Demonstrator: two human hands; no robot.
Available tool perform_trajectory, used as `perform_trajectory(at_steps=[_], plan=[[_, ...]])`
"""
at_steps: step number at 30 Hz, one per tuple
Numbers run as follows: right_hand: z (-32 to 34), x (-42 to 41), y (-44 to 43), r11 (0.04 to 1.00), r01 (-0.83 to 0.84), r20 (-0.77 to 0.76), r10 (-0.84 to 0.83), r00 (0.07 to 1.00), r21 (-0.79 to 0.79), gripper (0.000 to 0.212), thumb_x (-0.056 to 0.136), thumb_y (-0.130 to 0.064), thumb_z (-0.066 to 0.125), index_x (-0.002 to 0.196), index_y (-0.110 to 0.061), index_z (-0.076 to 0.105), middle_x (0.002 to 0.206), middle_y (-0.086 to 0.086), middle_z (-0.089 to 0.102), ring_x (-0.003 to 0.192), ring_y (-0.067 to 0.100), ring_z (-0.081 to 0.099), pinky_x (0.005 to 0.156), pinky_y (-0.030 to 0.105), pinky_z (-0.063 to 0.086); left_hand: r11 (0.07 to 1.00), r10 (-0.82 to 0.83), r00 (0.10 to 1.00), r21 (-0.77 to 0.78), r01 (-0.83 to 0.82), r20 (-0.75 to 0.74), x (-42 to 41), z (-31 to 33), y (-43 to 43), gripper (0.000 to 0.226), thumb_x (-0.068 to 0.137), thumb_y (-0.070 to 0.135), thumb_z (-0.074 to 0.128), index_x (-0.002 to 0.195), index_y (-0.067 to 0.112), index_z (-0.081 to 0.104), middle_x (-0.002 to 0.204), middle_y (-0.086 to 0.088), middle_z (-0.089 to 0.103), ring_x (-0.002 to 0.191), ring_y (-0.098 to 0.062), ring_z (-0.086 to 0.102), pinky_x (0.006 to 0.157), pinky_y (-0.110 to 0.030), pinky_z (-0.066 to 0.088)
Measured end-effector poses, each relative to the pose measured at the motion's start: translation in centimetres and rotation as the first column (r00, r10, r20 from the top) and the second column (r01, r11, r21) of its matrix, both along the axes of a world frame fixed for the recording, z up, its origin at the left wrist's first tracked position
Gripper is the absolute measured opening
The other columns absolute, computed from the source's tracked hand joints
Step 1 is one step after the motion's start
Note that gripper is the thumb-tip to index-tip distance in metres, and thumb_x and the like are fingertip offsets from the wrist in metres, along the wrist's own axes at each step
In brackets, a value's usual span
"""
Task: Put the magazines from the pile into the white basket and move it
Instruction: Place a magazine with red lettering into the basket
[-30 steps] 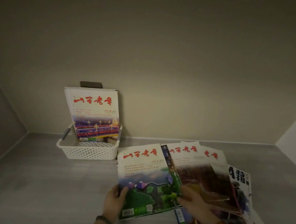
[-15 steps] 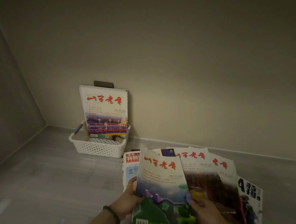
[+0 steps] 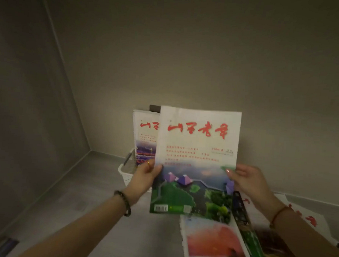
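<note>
I hold a white magazine with red calligraphy and a green landscape cover (image 3: 194,165) upright in the air. My left hand (image 3: 145,175) grips its left edge and my right hand (image 3: 247,180) grips its right edge. Behind it, mostly hidden, stands the white basket (image 3: 124,170) by the back wall, with another red-titled magazine (image 3: 144,138) leaning upright inside. The pile of magazines (image 3: 217,246) lies fanned out on the floor at the lower right, under my right arm.
Grey floor runs to plain walls that meet in a corner at the left. A dark object (image 3: 155,108) sticks up behind the basket's magazines. Something dark lies at the bottom left edge (image 3: 3,247).
Both hands lifted the landscape magazine off the pile and raised it upright in front of the basket. The view swung left, so the basket now sits behind the held magazine.
</note>
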State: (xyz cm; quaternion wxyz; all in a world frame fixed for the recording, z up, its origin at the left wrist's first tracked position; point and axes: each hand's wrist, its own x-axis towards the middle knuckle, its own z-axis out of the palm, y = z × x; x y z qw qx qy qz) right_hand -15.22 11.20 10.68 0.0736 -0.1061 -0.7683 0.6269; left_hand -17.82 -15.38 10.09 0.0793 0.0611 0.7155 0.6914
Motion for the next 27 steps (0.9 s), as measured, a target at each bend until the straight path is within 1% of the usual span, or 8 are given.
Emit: perform_trajectory(at_steps=[4,10,14,17,20,22,25,27], plan=[[2.4,-6.1,-5.3,0.985,0.06,-0.145,-0.036,0.989,0.16,0.019,0.084,-0.001,0.057,0.099,0.007,0.064,0.078,0.011,0.065,0.056,0.013,0.06,0.05,0.012,0.049,0.987,0.135,0.985,-0.076,-0.144,-0.106,-6.3,3.5,-4.7,0.013,0.092,0.019,0.047,0.092,0.016,0.06,0.1,-0.003,0.063,0.081,-0.014,0.062,0.058,-0.021,0.053],[1.3,-12.5,-10.6,0.951,0.168,-0.175,-0.124,0.977,0.261,0.015,0.082,0.0,0.058,0.091,0.008,0.067,0.088,0.025,0.07,0.078,0.037,0.064,0.078,0.045,0.053,0.948,0.294,0.949,-0.089,-0.305,-0.115,-13.8,2.3,-8.6,0.017,0.087,0.017,0.056,0.1,0.011,0.065,0.098,-0.003,0.065,0.088,-0.022,0.062,0.075,-0.035,0.054],[-2.0,-14.6,-11.2,0.921,0.231,-0.124,-0.202,0.972,0.314,0.013,0.08,-0.001,0.059,0.084,0.005,0.07,0.083,0.023,0.071,0.066,0.033,0.062,0.046,0.005,0.042,0.955,0.283,0.959,-0.083,-0.284,-0.023,-17.0,-1.2,-9.0,0.009,0.084,0.011,0.06,0.089,0.013,0.068,0.097,-0.006,0.065,0.088,-0.023,0.062,0.082,-0.041,0.053],[-4.6,-16.0,-11.2,0.923,0.244,-0.072,-0.233,0.97,0.298,0.013,0.08,0.001,0.057,0.077,0.006,0.069,0.078,0.018,0.069,0.059,0.027,0.059,0.045,0.009,0.04,0.963,0.261,0.965,-0.078,-0.258,0.029,-18.9,-4.1,-8.8,0.016,0.083,0.009,0.061,0.097,0.005,0.066,0.1,-0.009,0.066,0.091,-0.026,0.063,0.078,-0.039,0.056],[-6.8,-17.2,-11.5,0.933,0.262,-0.001,-0.27,0.963,0.247,0.016,0.08,0.002,0.058,0.065,-0.001,0.063,0.069,0.01,0.061,0.05,0.009,0.051,0.037,0.003,0.037,0.956,0.284,0.958,-0.082,-0.28,0.046,-20.0,-6.7,-8.5,0.019,0.082,0.009,0.062,0.099,0.001,0.063,0.094,-0.006,0.066,0.086,-0.022,0.062,0.056,-0.016,0.052],[-8.3,-17.7,-11.7,0.935,0.249,0.055,-0.271,0.961,0.251,0.018,0.081,-0.002,0.059,0.064,-0.004,0.058,0.066,0.011,0.061,0.05,0.014,0.054,0.041,0.009,0.043,0.938,0.336,0.941,-0.108,-0.33,0.043,-20.5,-8.0,-8.3,0.019,0.081,0.009,0.064,0.097,0.0,0.058,0.093,-0.006,0.063,0.088,-0.023,0.061,0.058,-0.015,0.048],[-9.3,-18.2,-12.0,0.913,0.348,0.037,-0.364,0.931,0.21,0.005,0.083,-0.006,0.059,0.082,-0.007,0.054,0.068,0.001,0.059,0.057,0.016,0.056,0.045,0.012,0.041,0.923,0.362,0.932,-0.15,-0.355,0.022,-21.2,-8.6,-7.8,0.029,0.082,0.011,0.062,0.108,0.012,0.048,0.105,-0.007,0.057,0.096,-0.021,0.055,0.069,-0.021,0.049],[-9.6,-18.4,-12.4,0.901,0.398,0.018,-0.407,0.913,0.173,0.024,0.082,-0.004,0.059,0.104,-0.006,0.048,0.089,0.005,0.059,0.073,0.019,0.058,0.051,0.011,0.042,0.921,0.348,0.937,-0.193,-0.338,0.017,-21.4,-8.7,-7.3,0.039,0.086,0.015,0.057,0.123,0.016,0.043,0.117,-0.006,0.052,0.103,-0.021,0.054,0.074,-0.028,0.055]])
